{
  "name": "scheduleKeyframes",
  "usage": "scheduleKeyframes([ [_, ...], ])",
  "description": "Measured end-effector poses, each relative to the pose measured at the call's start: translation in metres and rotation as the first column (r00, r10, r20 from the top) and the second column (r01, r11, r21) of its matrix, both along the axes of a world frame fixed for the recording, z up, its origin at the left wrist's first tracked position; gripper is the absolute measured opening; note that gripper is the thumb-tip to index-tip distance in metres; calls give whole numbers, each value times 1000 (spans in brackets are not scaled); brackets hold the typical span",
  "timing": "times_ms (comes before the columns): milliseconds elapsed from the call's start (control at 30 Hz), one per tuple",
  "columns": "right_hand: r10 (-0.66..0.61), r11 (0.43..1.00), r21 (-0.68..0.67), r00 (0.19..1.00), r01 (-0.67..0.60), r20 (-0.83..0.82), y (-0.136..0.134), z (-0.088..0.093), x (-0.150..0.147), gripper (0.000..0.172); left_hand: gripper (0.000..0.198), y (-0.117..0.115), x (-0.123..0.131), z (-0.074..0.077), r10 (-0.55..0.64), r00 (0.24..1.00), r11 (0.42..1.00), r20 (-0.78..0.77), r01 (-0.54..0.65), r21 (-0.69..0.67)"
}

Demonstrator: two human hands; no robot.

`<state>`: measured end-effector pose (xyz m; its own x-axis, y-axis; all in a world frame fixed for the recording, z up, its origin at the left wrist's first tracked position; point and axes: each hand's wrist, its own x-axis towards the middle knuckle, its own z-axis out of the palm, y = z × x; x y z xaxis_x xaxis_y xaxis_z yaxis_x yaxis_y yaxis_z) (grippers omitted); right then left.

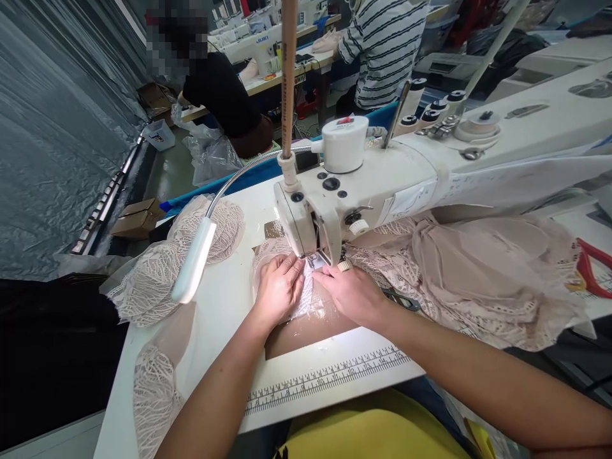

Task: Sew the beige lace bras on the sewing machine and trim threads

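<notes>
My left hand (278, 285) lies flat, fingers stretched forward, pressing a pale lace piece (306, 299) onto the bed of the white sewing machine (377, 178). My right hand (351, 290) rests beside it on the same lace, fingers curled toward the needle area (315, 260), with a band on one fingertip. Both hands sit just in front of the presser foot. More beige lace fabric (478, 274) is heaped to the right under the machine arm.
A gooseneck lamp (194, 261) hangs over the table's left part, above lace cups (153, 280). A printed ruler (329, 376) runs along the front edge. Red-handled pliers (593, 261) lie far right. Two people sit at sewing tables behind. Plastic sheeting hangs at the left.
</notes>
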<state>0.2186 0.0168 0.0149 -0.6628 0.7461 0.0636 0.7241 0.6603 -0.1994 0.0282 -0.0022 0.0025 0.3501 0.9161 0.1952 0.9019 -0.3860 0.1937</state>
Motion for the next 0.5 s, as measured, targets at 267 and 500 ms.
scheduleKeyframes([
  [267,69,987,157,978,-38,-199,-2,-14,4,35,45,-17,2,4,146,985,989,-91,-146,6],
  [500,174,973,194,948,-124,-266,1,-26,4,34,53,-29,3,5,227,971,973,-81,-230,-32],
])
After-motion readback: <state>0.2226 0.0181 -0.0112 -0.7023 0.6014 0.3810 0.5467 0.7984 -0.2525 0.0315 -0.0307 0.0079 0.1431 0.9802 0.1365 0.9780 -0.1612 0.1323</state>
